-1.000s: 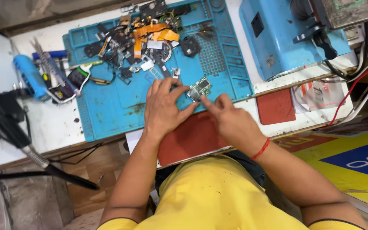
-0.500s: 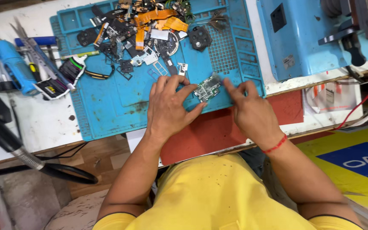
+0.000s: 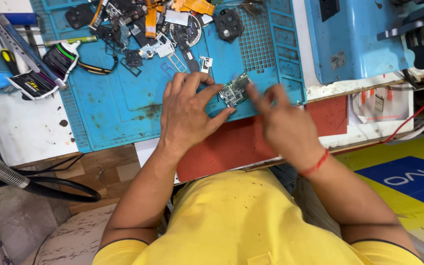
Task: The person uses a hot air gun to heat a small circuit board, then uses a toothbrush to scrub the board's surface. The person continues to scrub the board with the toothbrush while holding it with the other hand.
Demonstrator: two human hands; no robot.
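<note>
A small green circuit board (image 3: 235, 90) lies near the front edge of the blue work mat (image 3: 123, 108), which serves as landmark here. The left hand (image 3: 187, 115) pinches the board's near-left corner between thumb and fingertips, the palm resting on the mat. The right hand (image 3: 283, 122), blurred, hovers just right of the board with fingers loosely spread; whether it touches the board, I cannot tell. The board looks thin, light and stiff, likely fragile where its parts sit, so the bare edges seem the safest hold. At the mat's far end lies a heap of loose phone parts (image 3: 153, 29); beyond its right edge stands 1 blue machine (image 3: 354, 39).
</note>
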